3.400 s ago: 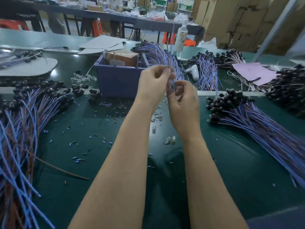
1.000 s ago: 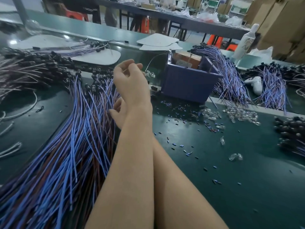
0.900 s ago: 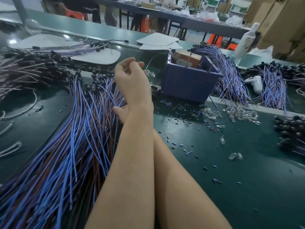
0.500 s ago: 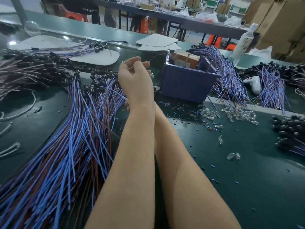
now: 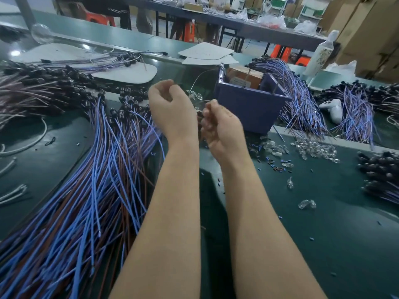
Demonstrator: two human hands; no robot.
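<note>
My left hand (image 5: 170, 111) is raised over the green table (image 5: 302, 244) with its fingers curled, and fingertips and thumb pinch a thin wire lead (image 5: 178, 84). My right hand (image 5: 222, 130) is just to its right and a little lower. Its curled, blurred fingers hold a dark-capped wire end (image 5: 199, 115) between the two hands. A big pile of blue and brown wires (image 5: 97, 190) with black caps lies fanned out on the left, under and beside my left forearm.
A blue bin (image 5: 248, 108) holding a brown box stands just beyond my hands. Clear bulbs (image 5: 313, 147) and small blue bits are scattered to the right. More capped wire bundles (image 5: 302, 100) lie behind the bin and at the right edge (image 5: 380, 175). White pads (image 5: 121, 71) lie at the far left.
My right hand has come out from under my left arm, away from the wire pile, and now sits beside the left hand. My left hand stays raised, still pinching.
</note>
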